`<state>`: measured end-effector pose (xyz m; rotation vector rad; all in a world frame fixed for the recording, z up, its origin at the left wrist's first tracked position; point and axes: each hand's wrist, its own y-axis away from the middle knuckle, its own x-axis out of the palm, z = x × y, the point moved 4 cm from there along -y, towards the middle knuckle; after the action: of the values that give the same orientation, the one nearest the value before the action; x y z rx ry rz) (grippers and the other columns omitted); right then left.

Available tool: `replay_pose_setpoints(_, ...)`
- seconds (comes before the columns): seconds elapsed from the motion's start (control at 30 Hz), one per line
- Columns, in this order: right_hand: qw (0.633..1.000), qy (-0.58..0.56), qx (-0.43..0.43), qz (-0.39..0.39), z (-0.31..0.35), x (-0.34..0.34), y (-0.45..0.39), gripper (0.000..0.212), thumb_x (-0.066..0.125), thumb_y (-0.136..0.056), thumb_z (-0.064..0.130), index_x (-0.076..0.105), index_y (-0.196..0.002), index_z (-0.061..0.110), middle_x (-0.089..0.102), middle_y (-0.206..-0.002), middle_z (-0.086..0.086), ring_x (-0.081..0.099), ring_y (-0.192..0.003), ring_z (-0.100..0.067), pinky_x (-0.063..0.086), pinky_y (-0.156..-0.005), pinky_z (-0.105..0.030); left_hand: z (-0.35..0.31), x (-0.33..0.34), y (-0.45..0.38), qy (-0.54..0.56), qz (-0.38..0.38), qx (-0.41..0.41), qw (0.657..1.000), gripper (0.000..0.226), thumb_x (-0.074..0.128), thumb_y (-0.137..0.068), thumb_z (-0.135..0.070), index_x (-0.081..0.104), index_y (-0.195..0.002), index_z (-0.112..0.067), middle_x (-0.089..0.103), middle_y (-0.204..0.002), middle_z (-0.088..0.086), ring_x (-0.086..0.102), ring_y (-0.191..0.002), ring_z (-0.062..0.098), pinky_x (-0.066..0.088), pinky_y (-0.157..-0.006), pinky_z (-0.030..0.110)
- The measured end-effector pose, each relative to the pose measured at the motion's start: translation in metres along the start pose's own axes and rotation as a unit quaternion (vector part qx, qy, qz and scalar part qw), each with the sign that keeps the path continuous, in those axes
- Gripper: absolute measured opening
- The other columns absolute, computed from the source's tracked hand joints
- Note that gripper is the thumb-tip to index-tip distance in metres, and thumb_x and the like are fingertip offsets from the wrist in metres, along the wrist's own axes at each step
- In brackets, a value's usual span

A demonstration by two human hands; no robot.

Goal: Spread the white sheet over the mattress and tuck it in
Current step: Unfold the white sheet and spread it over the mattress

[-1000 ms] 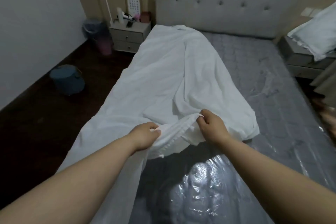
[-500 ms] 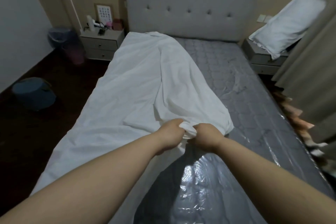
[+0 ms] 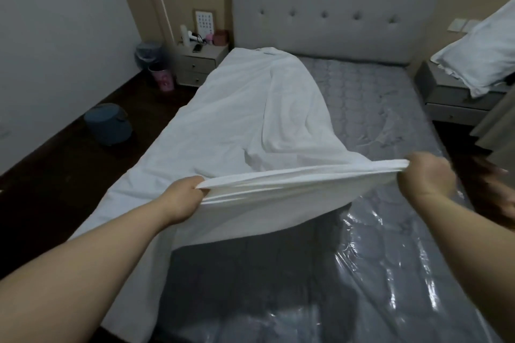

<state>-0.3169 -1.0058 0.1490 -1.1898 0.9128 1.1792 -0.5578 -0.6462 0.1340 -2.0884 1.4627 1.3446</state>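
The white sheet [image 3: 237, 120] lies folded along the left half of the grey, plastic-wrapped mattress [image 3: 376, 231], reaching up to the headboard. Its near hem is lifted off the mattress and stretched taut between my two hands. My left hand [image 3: 184, 195] grips the hem's left end above the bed's middle. My right hand [image 3: 426, 175] grips the other end near the mattress's right side and looks blurred. The right half of the mattress is bare, and the sheet's left edge hangs over the bed's left side.
A padded grey headboard [image 3: 334, 3] stands at the far end. A nightstand [image 3: 200, 64] with small items, a bin [image 3: 149, 56], a pink bucket [image 3: 164, 78] and a blue basket [image 3: 108, 122] are at the left. At right, a pillow [image 3: 485, 58] rests on another nightstand [image 3: 451, 95], beside a curtain [image 3: 498, 125].
My hands were close together on the bunched hem; they have moved apart, the right hand sweeping right, stretching the hem wide and lifting it.
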Motion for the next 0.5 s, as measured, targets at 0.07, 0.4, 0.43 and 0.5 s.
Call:
replay_pose_setpoints(0.07,0.997,-0.069,0.016,-0.032,-0.015,-0.017,-0.012,0.025,0.054,-0.080,0.004,0.070,-0.099,0.007,0.066,-0.103,-0.023,0.058,-0.099,-0.044,0.047,-0.079,-0.037,0.010,-0.002,0.001,-0.061,-0.061,-0.019,0.996,0.018,0.038,-0.098,-0.012,0.054,-0.091,-0.015,0.060,-0.103,0.010,0.050,-0.088,0.022,0.036,-0.074,0.029)
replay_pose_setpoints(0.4,0.937,-0.208,-0.203,0.195,0.091,-0.025,0.068,0.018,0.051,-0.076,0.029,0.047,-0.065,0.016,0.061,-0.087,-0.010,0.056,-0.085,-0.031,0.032,-0.066,-0.028,-0.068,0.073,0.045,-0.048,0.002,-0.060,0.997,0.103,0.074,-0.069,-0.050,0.014,-0.150,-0.029,0.035,-0.145,0.007,0.039,-0.132,0.030,0.038,-0.107,0.042)
replay_pose_setpoints(0.43,0.930,-0.199,-0.236,0.201,0.099,-0.024,0.084,0.019,0.054,-0.078,0.025,0.043,-0.064,0.017,0.057,-0.079,-0.006,0.054,-0.081,-0.031,0.032,-0.062,-0.029,-0.088,0.087,0.046,-0.007,0.014,-0.021,1.000,0.099,0.074,-0.065,-0.054,0.023,-0.147,-0.029,0.041,-0.142,0.004,0.044,-0.129,0.028,0.041,-0.105,0.043)
replay_pose_setpoints(0.5,0.915,-0.192,-0.285,0.213,0.110,-0.023,0.102,0.022,0.056,-0.079,0.017,0.040,-0.064,0.020,0.050,-0.069,0.001,0.050,-0.075,-0.029,0.031,-0.054,-0.029,-0.121,0.103,0.044,0.033,0.012,0.018,0.999,0.063,0.065,-0.077,-0.048,0.047,-0.133,-0.025,0.056,-0.131,0.004,0.055,-0.116,0.027,0.048,-0.097,0.041)
